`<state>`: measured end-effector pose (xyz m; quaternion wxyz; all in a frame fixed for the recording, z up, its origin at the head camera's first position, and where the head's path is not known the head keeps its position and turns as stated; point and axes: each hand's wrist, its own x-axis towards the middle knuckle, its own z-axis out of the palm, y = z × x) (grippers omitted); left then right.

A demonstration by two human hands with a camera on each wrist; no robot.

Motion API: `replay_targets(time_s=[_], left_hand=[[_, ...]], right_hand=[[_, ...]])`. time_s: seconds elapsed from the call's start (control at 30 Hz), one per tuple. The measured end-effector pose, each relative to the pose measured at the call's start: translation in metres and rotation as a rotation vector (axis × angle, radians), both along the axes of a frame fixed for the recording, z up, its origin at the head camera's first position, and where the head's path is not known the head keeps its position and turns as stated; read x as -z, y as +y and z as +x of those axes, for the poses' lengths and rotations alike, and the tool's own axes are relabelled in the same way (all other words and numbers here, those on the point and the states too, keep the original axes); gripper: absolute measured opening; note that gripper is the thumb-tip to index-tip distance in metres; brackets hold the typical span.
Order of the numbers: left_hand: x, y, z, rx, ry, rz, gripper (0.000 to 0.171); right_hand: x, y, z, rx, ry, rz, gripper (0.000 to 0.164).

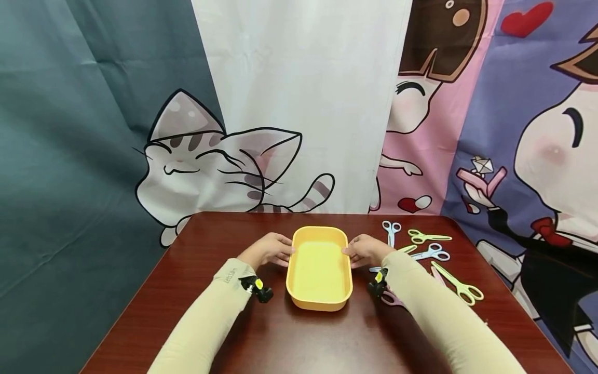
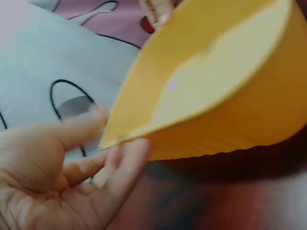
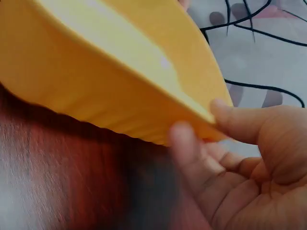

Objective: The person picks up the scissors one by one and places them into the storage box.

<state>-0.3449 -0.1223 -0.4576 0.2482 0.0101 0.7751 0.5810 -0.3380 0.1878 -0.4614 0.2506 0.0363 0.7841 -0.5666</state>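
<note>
A yellow rectangular plastic tray (image 1: 320, 304) with rounded corners is at the middle of the table in the head view, and nothing lies in it. My left hand (image 1: 269, 250) pinches its left rim between thumb and fingers. On the opposite side, my right hand (image 1: 366, 250) pinches the right rim the same way. Both wrist views show the thumb at the rim and the fingers against the outer wall of the tray (image 2: 230, 129). A dark shadow runs under the tray; whether its base touches the table cannot be made out.
Several scissors lie right of the tray, partly behind the right arm: blue scissors (image 1: 391, 228) at the back, yellow-green scissors (image 1: 427, 237), more blue scissors (image 1: 434, 253) and green scissors (image 1: 460, 288). The dark red table (image 1: 299, 343) ends at a printed curtain (image 1: 299, 78).
</note>
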Motion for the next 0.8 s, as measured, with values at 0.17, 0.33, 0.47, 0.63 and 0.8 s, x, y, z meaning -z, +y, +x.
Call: replay_targets(time_s=[0.17, 0.33, 0.47, 0.63, 0.8], left_hand=[[0.015, 0.004, 0.003, -0.098, -0.043, 0.035, 0.04], [0.024, 0.003, 0.004, -0.106, -0.1, 0.129, 0.028], [0.032, 0.002, 0.006, -0.122, -0.121, 0.205, 0.025], [0.049, 0.001, 0.014, -0.159, -0.147, 0.371, 0.025], [0.067, 0.002, 0.023, -0.197, -0.132, 0.597, 0.012]], right_hand=[[0.011, -0.006, 0.005, 0.081, 0.004, -0.073, 0.02], [0.025, -0.009, 0.013, 0.192, -0.013, -0.203, 0.024], [0.037, -0.018, 0.024, 0.316, 0.067, -0.243, 0.024], [0.05, -0.027, 0.041, 0.425, 0.242, -0.19, 0.022], [0.061, -0.032, 0.047, 0.487, 0.369, -0.194, 0.022]])
